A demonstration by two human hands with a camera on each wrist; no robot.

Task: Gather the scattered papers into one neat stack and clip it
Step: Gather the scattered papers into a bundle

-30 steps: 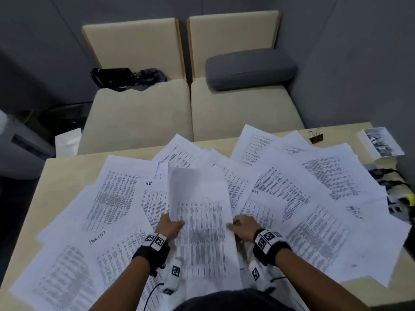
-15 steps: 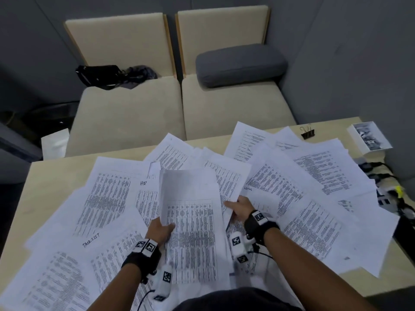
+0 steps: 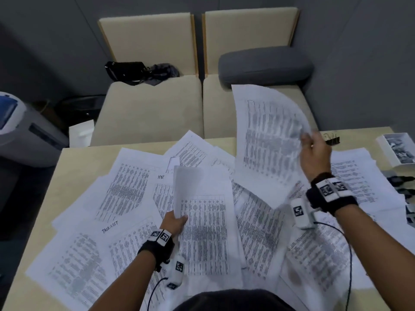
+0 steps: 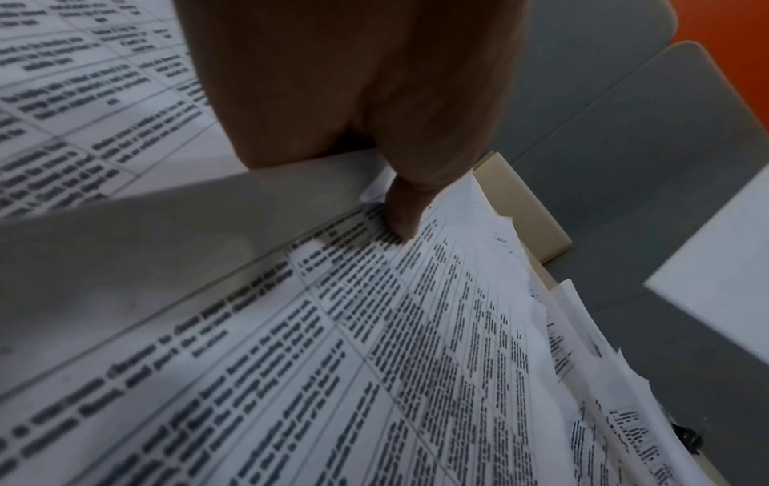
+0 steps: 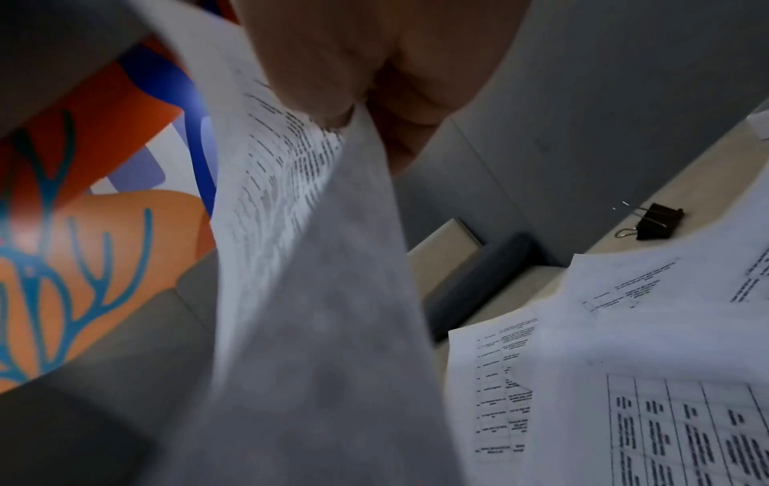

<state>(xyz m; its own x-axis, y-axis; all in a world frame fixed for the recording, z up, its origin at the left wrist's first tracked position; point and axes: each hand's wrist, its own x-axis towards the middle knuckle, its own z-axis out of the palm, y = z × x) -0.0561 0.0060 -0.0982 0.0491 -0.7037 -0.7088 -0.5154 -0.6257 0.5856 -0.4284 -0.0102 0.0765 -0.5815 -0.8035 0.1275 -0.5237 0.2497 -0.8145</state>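
Several printed white papers point(image 3: 125, 189) lie scattered across the beige table point(image 3: 74, 162). My left hand point(image 3: 175, 223) grips the left edge of a small held stack point(image 3: 204, 221) at the table's near middle; in the left wrist view the thumb point(image 4: 401, 210) presses on printed sheets point(image 4: 374, 361). My right hand point(image 3: 314, 149) is raised at the far right and pinches one curved sheet point(image 3: 267, 135) lifted off the pile; the right wrist view shows that sheet point(image 5: 308, 263) between the fingers. A black binder clip point(image 3: 332, 140) point(image 5: 657, 222) lies on the table just beyond the right hand.
A white box point(image 3: 397, 149) sits at the table's far right corner, with dark cables point(image 3: 402, 182) beside it. Two beige seats point(image 3: 152, 111) stand beyond the table, one bearing a grey cushion point(image 3: 265, 66), the other a black bag point(image 3: 128, 71).
My right hand left the stack's right edge, reached to the far right and lifted one sheet into the air. The left hand stays gripping the stack.
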